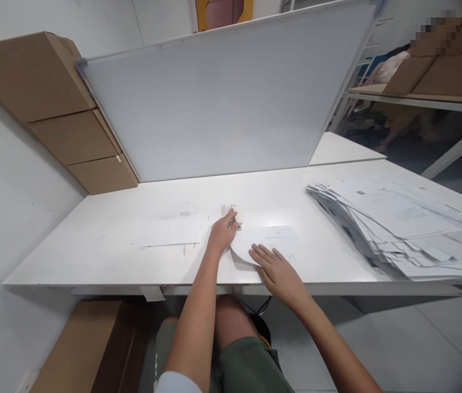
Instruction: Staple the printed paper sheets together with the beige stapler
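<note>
My left hand [221, 232] reaches over the white table [92, 256] and its fingers close on a small pale object [237, 216], too small to name. My right hand [276, 268] lies flat with fingers spread on a white sheet of paper [274, 239] in front of me. The sheet's near left corner curls up between the two hands. A second printed sheet [176, 226] lies flat to the left of my left hand.
A large fanned pile of printed papers [403, 229] covers the table's right side. A whiteboard [223, 98] leans upright at the table's back. Cardboard boxes [63, 114] are stacked at the back left, another box [92, 349] sits on the floor, and shelving [427, 93] stands at the right.
</note>
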Available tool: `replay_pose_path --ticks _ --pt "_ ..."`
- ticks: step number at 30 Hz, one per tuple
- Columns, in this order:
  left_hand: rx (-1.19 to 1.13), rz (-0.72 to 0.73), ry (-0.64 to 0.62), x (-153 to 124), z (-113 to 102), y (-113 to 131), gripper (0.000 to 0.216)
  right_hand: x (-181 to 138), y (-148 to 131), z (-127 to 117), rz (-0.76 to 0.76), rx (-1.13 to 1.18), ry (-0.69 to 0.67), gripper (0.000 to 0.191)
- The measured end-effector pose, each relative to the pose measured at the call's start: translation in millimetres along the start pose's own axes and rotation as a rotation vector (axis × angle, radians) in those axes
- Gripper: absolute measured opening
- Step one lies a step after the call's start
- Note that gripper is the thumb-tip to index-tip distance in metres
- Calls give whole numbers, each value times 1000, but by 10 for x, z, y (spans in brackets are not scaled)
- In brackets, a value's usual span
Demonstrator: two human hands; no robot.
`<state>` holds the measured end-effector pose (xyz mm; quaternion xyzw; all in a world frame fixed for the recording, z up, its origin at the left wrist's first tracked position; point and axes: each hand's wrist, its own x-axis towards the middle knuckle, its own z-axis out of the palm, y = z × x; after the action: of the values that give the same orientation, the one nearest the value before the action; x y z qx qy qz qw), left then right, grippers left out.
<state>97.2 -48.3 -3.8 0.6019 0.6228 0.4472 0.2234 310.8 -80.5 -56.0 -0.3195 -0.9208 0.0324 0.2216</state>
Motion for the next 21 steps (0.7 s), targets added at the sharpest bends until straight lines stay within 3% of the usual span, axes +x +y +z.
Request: replay_pose_path --ticks 6,9,15,21 --pt "-15 -13 0 6 2 -27 41 -179 -71 64 34 55 314 58" --pt "-51 0 0 9 3 -60 39 -244 -132 79 49 -17 369 60" --pt "-63 9 -7 11 -2 -61 40 -152 -111 85 78 -80 211 55" --pt "-48 -11 -9 -11 -28 5 40 -13 45 -26 -11 25 -34 50"
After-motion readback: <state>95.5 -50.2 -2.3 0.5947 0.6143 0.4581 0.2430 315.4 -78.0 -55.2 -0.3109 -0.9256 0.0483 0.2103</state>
